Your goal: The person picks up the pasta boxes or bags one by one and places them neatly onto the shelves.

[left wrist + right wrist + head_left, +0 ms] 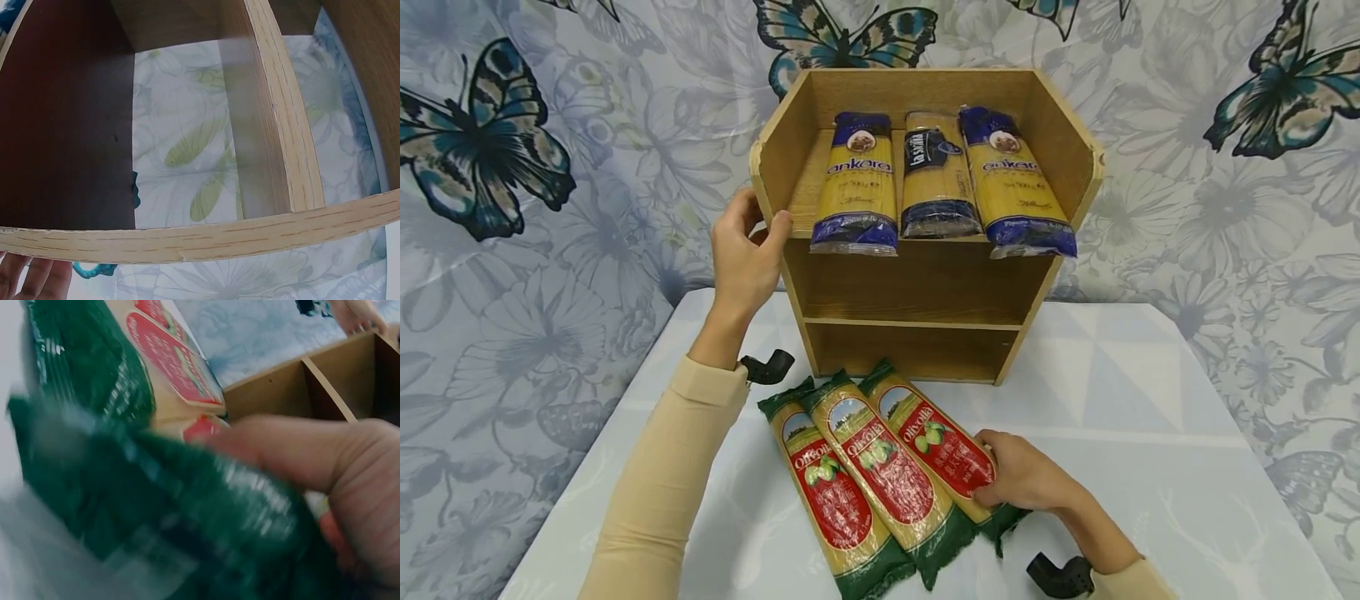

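A small wooden shelf unit [913, 287] stands on the table, and my left hand [751, 250] grips its left side edge. In the left wrist view a few fingers [39, 278] show just outside that edge. Three green-ended spaghetti packs with red labels lie fanned in front of the unit: a left pack [831, 500], a middle pack [887, 475] and a right pack [936, 442]. My right hand [1030, 473] holds the right pack near its lower end, thumb on one side. The right wrist view shows the green wrapper [187, 494] blurred close beside the thumb.
On the top shelf lie two blue-and-yellow pasta packs, one left [857, 183] and one right [1018, 183], with a clear-and-black pack [938, 179] between them. Their lower ends overhang the shelf's front. A butterfly-patterned cloth [1247, 250] hangs behind the white table [1150, 392].
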Demonstrator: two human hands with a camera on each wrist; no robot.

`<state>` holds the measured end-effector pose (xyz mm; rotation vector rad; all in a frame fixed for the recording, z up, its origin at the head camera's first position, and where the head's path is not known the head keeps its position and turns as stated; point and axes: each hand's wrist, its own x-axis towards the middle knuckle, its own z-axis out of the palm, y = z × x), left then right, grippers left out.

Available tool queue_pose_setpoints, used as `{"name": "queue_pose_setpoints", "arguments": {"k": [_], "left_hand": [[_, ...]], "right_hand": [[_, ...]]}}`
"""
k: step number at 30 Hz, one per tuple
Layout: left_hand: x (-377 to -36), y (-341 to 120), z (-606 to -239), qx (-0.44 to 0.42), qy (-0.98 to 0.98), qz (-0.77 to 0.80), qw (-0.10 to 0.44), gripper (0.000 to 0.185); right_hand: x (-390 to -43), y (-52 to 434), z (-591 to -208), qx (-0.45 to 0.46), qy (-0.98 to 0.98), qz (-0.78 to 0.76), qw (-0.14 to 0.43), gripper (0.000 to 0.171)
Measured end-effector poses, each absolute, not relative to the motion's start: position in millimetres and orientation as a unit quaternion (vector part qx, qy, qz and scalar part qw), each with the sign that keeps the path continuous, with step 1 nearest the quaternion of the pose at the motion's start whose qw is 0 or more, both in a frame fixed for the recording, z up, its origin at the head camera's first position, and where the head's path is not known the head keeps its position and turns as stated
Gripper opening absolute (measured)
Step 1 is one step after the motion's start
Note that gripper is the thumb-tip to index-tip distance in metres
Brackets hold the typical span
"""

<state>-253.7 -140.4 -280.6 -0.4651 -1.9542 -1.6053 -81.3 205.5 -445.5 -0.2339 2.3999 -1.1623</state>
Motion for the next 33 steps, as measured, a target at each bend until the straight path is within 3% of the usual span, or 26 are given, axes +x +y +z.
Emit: {"name": "queue_pose_setpoints", "arguments": {"k": [9,21,27,33], "left_hand": [[-253.0,-140.5,-280.5,-0.170,-0.721,-0.609,0.283,0.031],[-250.4,-138.5,-276.4,-0.169,-0.729,-0.600,0.281,0.033],[-238.3,-133.0,-265.4,-0.167,-0.728,-0.604,0.278,0.032],[-254.0,-140.3,-278.7,-0.172,-0.726,-0.604,0.279,0.031]], "right_hand": [[-79.5,225.1,-445.8,-0.105,0.779,-0.557,0.269,0.075],[-59.5,236.5,-442.7,-0.070,0.736,-0.625,0.250,0.082],[-45.8,240.4,-427.5,-0.085,0.706,-0.663,0.234,0.079],[-32.5,244.4,-412.2,-0.111,0.684,-0.691,0.204,0.073]]}}
